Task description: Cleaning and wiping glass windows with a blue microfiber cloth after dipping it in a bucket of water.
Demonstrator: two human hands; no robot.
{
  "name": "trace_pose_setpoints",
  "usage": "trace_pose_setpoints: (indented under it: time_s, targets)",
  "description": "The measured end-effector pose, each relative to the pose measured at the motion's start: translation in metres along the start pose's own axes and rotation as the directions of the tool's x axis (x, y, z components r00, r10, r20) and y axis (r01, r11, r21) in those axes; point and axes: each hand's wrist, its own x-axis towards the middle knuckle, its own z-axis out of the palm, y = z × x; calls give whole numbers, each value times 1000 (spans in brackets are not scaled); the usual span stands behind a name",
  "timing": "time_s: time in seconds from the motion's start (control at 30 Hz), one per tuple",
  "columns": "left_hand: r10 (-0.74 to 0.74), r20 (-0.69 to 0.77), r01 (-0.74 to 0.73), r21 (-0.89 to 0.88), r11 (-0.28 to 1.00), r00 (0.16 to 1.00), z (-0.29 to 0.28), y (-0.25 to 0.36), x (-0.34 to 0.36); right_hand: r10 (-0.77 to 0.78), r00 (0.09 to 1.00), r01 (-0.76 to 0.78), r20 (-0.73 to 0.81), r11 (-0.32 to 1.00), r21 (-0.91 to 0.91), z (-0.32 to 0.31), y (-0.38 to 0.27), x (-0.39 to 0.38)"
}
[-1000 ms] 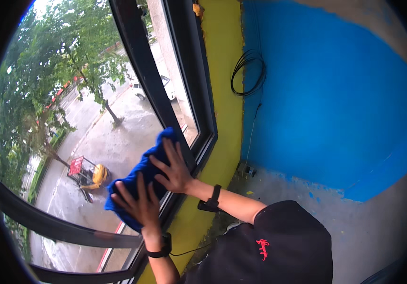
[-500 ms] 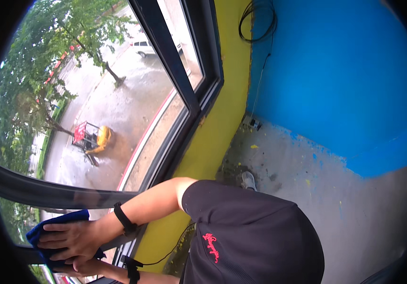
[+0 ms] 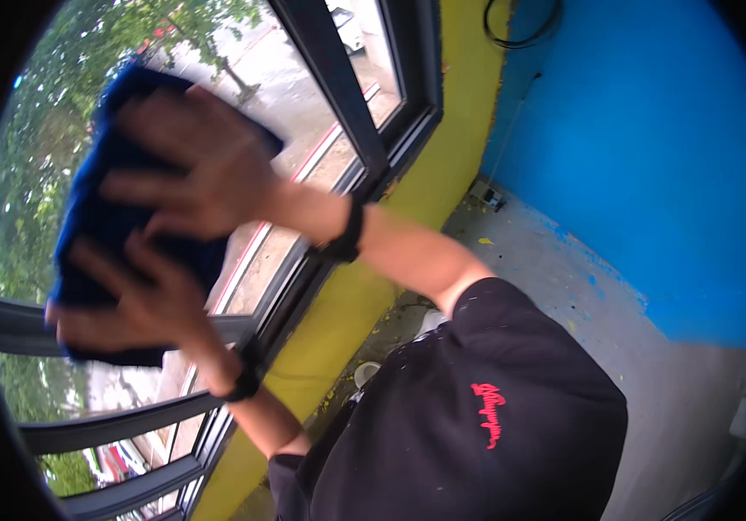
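Note:
A dark blue cloth lies spread against a window pane on the left. My right hand presses flat on its upper part, fingers spread and blurred by motion. Lower down, my left hand also lies on the cloth with its fingers apart, the fingertips by its left edge. Both palms are hidden against the fabric. Each wrist wears a black band, and my arms reach out from a black short-sleeved shirt with red stitching.
Dark window frame bars cross below the cloth. A yellow wall runs under the window, meeting a blue wall. A small white container stands on the grey floor. Coiled black cable hangs at the top.
Both hands and the cloth have moved up across the glass. My hands are farther apart, the cloth shows more spread out, and the view has shifted.

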Motion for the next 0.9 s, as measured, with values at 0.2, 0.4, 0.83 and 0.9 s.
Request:
trace_pose_setpoints:
  time_s: [0.2,0.4,0.83,0.9]
  targets:
    - [107,240,-2,-399,917,965,-1,118,-29,205,948,-149,244,962,-231,-62,67,-87]
    - [252,248,-84,-536,840,935,-13,74,-180,266,885,-203,381,959,-198,-53,24,-230]
    - [-55,291,50,23,998,955,-99,-206,-252,-251,931,153,266,928,340,78,-213,-160]
    - [-105,264,113,-15,994,959,-95,-249,-257,-236,947,141,217,914,380,110,-260,-136]
